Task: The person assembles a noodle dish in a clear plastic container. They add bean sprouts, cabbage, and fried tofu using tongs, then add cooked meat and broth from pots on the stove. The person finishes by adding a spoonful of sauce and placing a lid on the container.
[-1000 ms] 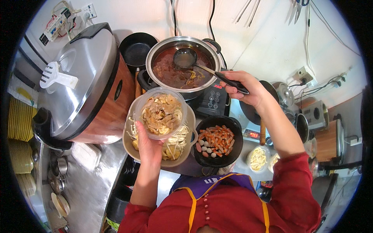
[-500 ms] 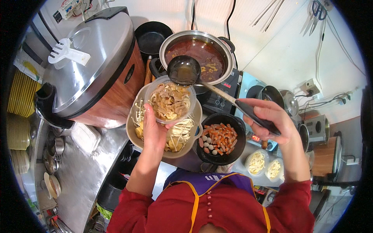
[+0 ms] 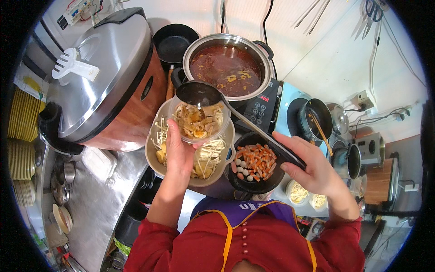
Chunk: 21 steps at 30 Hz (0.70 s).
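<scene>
Holding a ladle [image 3: 198, 94] over a tub [image 3: 225, 124] of grub [image 3: 192, 123], right fingers [image 3: 295, 173] wrapped round the handle [image 3: 277, 146], left fingers [image 3: 173, 133] cradling the tub, beige bowl [image 3: 230, 137] right underneath.

A utensil [image 3: 84, 70] is lying on the cooker [image 3: 115, 106], plates [image 3: 22, 115] are standing in stacks, and scissors [image 3: 366, 26] are hanging on the wall [image 3: 326, 54].

rice cooker [image 3: 102, 79] way over left | soup pot [image 3: 266, 68] behind the bowl [image 3: 206, 182] | tub [image 3: 226, 119] over bowl, ladle [image 3: 190, 94] over tub's back edge | pan [image 3: 253, 186] just right of bowl
</scene>
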Tool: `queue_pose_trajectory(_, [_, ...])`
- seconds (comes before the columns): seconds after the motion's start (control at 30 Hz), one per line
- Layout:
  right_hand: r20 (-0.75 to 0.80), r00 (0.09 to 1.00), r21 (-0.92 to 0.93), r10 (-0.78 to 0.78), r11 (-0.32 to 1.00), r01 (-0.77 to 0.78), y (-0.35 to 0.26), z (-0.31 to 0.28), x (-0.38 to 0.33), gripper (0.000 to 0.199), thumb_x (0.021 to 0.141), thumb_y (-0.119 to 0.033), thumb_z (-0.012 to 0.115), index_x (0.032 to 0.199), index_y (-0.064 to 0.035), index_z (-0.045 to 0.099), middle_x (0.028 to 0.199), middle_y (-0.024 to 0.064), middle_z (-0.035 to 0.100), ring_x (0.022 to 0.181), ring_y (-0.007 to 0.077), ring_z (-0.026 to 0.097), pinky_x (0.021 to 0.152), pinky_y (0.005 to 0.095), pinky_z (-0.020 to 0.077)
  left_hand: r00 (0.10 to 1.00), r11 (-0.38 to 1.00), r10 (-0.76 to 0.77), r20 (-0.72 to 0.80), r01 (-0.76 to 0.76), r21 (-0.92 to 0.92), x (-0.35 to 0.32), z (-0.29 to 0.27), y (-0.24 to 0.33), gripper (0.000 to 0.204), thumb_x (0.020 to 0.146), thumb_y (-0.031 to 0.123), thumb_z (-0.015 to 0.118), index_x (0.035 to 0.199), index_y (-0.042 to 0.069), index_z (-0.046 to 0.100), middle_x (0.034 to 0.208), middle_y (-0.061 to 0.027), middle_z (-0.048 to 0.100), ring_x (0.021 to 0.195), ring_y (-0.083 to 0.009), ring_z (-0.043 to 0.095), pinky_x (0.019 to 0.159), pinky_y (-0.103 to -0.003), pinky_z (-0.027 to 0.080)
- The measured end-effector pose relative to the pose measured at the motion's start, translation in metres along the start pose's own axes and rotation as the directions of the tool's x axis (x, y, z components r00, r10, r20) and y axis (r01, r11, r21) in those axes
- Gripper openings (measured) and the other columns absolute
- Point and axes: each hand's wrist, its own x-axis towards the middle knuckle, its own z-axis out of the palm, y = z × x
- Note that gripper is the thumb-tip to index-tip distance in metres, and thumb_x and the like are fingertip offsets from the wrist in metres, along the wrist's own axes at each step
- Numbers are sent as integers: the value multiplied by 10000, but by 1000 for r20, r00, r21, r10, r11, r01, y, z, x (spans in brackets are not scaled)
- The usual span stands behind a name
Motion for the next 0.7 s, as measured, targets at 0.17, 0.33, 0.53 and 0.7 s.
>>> queue_pose_trajectory(0.17, [-243,967,-306,-80,952,2,30,-6,38,583,868,-88,614,1418,-23,431,1017,230,603,912,428,589,797,445,486,994,1000,22,103,-20,-17,5,-10,-2,857,910,696,440,1516,107,300,1521,-124,390,1401,-326,377,1113,-583,345])
queue_pose_trajectory(0.33, [-309,951,-383,-22,918,-103,106,5,98,535,883,-112,606,1385,-5,455,1076,232,623,984,422,603,839,453,496,999,999,30,28,-31,13,-1,-12,1,847,911,699,436,1506,107,318,1497,-116,428,1364,-320,435,1097,-553,385])
queue_pose_trajectory(0.53, [-234,954,-93,188,972,-215,117,5,106,515,888,-128,598,1370,6,474,1177,239,624,1059,414,608,908,442,492,997,998,58,-41,-57,31,-7,-9,5,823,919,713,414,1476,110,358,1395,-84,530,1220,-229,560,664,-262,491])
queue_pose_trajectory(0.7, [-236,967,-85,92,990,-115,108,-2,95,491,895,-146,591,1345,25,494,1190,246,630,1087,409,604,933,439,483,996,996,84,-44,-82,42,-7,-10,5,835,916,719,414,1481,108,351,1402,-83,522,1229,-227,552,671,-254,489])
